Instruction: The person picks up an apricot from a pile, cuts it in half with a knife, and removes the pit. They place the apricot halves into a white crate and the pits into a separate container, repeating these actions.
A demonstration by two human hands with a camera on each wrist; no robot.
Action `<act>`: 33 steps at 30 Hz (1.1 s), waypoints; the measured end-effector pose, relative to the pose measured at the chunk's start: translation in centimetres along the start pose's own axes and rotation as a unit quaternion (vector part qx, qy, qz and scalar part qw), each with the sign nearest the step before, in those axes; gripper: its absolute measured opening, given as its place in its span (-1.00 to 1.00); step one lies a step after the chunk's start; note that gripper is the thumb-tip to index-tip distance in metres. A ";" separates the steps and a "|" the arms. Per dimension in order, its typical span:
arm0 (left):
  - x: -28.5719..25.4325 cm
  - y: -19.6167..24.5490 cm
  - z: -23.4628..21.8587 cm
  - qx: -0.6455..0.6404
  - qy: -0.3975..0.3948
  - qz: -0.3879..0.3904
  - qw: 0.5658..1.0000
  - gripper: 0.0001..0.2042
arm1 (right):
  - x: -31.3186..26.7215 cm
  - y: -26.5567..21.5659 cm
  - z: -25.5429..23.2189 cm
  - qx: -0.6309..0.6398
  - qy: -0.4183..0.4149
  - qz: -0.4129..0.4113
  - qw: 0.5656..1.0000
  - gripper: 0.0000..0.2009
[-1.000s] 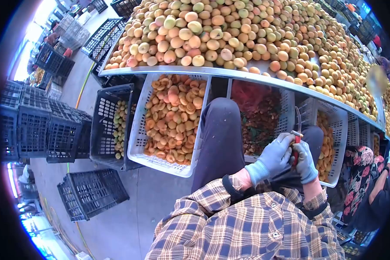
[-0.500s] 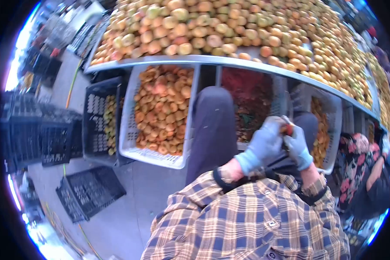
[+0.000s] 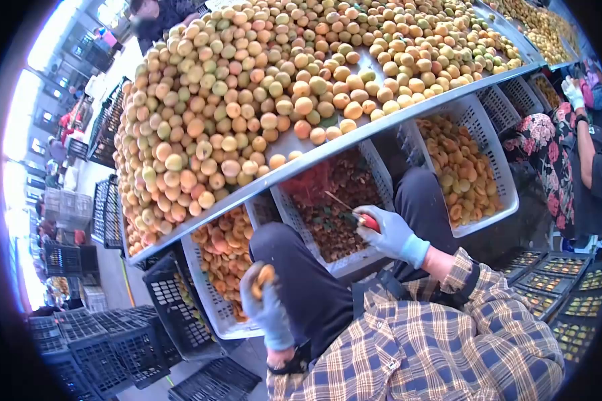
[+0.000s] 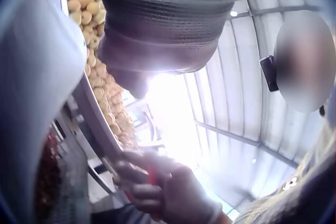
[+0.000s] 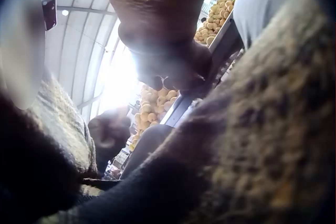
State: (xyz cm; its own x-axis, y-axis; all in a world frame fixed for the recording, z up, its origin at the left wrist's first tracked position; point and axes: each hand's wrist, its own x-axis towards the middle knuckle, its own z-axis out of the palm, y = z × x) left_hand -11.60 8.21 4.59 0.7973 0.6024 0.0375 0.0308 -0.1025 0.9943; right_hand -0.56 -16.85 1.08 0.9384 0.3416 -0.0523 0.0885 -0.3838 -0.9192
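Observation:
In the head view my gloved left hand (image 3: 269,314) is over the near edge of a white crate (image 3: 237,327), beside my left knee. Its fingers hold a piece of orange apricot (image 3: 266,273), partly hidden by the glove. My gloved right hand (image 3: 394,235) grips a knife by its red handle (image 3: 369,222), the thin blade (image 3: 340,200) pointing up and left over the middle crate (image 3: 354,262) of brown pits and scraps. In the left wrist view the red handle (image 4: 153,173) shows again between the right hand's fingers.
Whole apricots (image 3: 201,87) heap on a metal-edged table (image 3: 301,158) ahead. Another white crate (image 3: 495,217) of apricot halves stands right of my knees. Black crates (image 3: 177,301) are at the left, trays of fruit (image 3: 555,274) at the right. Another person's flowered trousers (image 3: 545,160) are nearby.
My hands, together at the knife before, are now apart: the left has swung left with the apricot piece, the right stays over the scraps with the knife. The head view has turned.

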 end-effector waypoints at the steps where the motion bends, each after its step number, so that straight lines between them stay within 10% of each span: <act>1: 0.6 -1.4 -2.8 0.115 -0.005 0.069 0.991 -0.73 | 0.0 1.8 0.2 -0.002 0.036 -0.007 0.999 -0.66; 3: 0.7 -2.3 -6.1 0.166 -0.031 -0.033 0.985 -0.68 | 0.0 2.7 -0.2 0.005 0.045 0.049 0.998 -0.66; 7: 4.8 0.1 -3.6 0.213 -0.003 0.044 0.976 -0.65 | 1.1 5.0 -0.1 0.074 0.041 0.071 0.994 -0.64; 13: 16.6 2.7 13.1 0.239 -0.256 0.139 0.927 -0.65 | 1.9 7.0 0.4 0.168 0.024 0.132 0.977 -0.63; 18: 24.1 -4.5 22.7 0.380 -0.286 0.259 0.841 -0.61 | 1.8 6.5 0.4 0.122 0.032 0.112 0.986 -0.64; 21: 24.4 -5.7 23.2 0.437 -0.286 0.207 0.827 -0.60 | 1.8 5.8 -0.2 0.090 0.030 0.104 0.990 -0.64; 25: 22.2 -3.4 20.5 0.075 -0.312 -0.017 0.947 -0.59 | 1.4 5.6 -0.3 0.173 0.056 0.085 0.980 -0.63; 29: 14.6 0.6 16.1 -0.367 -0.355 -0.307 0.803 -0.57 | 0.2 3.0 -2.5 0.235 0.000 0.031 0.972 -0.71; 33: 7.3 -0.7 14.8 -0.418 -0.370 -0.348 0.753 -0.52 | -1.7 0.0 -3.1 0.297 -0.028 0.021 0.954 -0.67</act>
State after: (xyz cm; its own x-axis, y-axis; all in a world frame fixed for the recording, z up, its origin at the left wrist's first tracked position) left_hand 3.13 1.02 2.70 0.8905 -0.3581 -0.2808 0.4531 0.7542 0.4752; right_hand -1.13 -20.06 2.39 0.9159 0.3887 -0.1002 -0.1697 0.1490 -0.9742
